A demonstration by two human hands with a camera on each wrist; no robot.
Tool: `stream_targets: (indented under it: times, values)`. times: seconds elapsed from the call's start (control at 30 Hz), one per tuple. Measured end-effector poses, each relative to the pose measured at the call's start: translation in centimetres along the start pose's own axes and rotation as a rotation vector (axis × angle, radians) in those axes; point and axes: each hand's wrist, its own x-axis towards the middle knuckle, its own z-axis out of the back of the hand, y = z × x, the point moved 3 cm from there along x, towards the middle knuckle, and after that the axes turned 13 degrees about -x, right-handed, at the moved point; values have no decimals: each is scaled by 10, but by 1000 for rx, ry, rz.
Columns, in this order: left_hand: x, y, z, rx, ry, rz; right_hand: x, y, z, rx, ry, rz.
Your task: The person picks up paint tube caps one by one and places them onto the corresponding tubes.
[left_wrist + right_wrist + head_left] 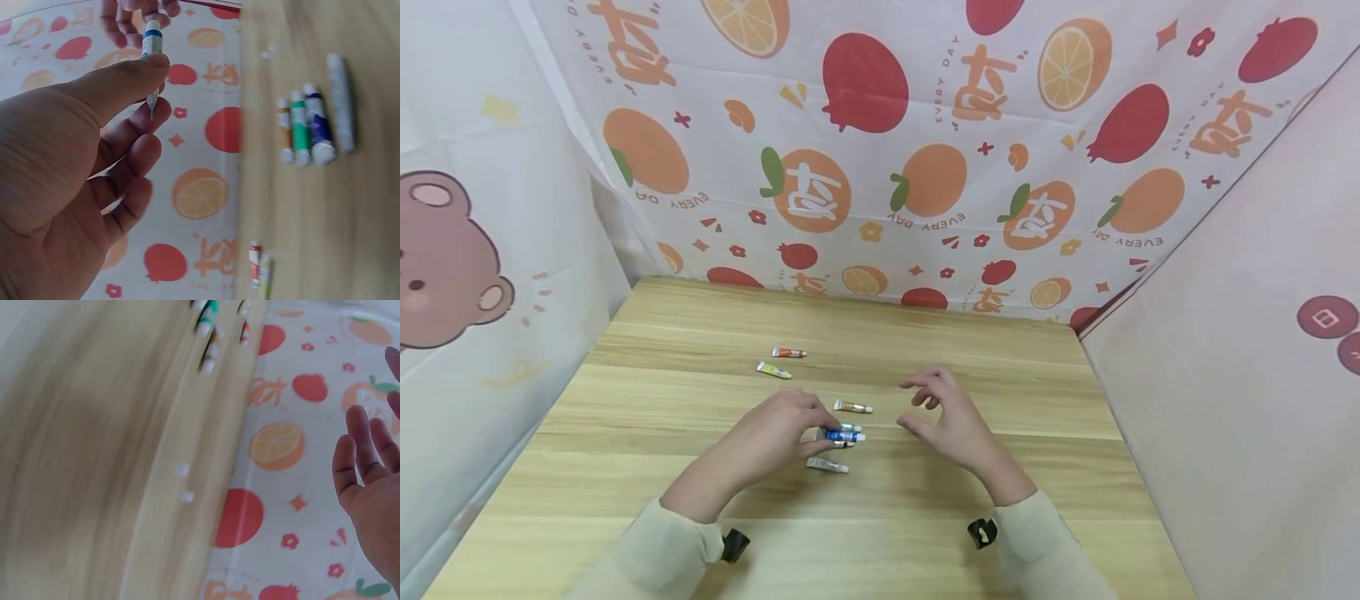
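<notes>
My left hand (778,433) pinches a small blue-banded paint tube (152,45) between thumb and fingertips, its white cap pointing away from the palm. In the head view the held tube overlaps a green tube (852,427) and a dark tube (842,444), both partly hidden. Above them lies a gold tube (853,407); nearer the front lies a silver tube (827,465). My right hand (951,421) hovers to the right of the tubes with fingers spread and loosely bent, holding nothing.
A red tube (789,352) and a yellow tube (773,369) lie farther back on the wooden table (1000,350). Two small white pieces (182,469) sit on the tabletop in the right wrist view. A fruit-print curtain (865,167) hangs behind the table.
</notes>
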Motion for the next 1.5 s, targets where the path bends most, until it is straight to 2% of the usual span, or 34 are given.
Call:
stream_targets:
  times: [0.2, 0.33, 0.57, 0.77, 0.97, 1.17, 1.27, 1.37, 1.5]
  values:
    - [-10, 15, -16, -40, 59, -14, 4, -25, -1, 19, -8, -73]
    - [-15, 19, -27, -49, 81, -32, 6, -44, -6, 50, -3, -128]
    - [-27, 30, -47, -87, 115, -13, 12, -80, -17, 59, 7, -217]
    - [-30, 42, -65, -64, 152, -28, 19, -101, -26, 19, 89, -285]
    - [-33, 45, -73, -45, 168, -10, 27, -112, -33, -56, 155, -319]
    - [-32, 49, -73, -73, 143, -10, 36, -123, -42, -126, 171, -317]
    - [-32, 54, -66, -120, 136, 26, 38, -126, -45, -130, 179, -320]
    - [-30, 60, -51, -146, 122, 82, 40, -129, -47, -130, 174, -319]
    - [-25, 77, -23, -111, 76, 133, 40, -132, -49, -122, 143, -307]
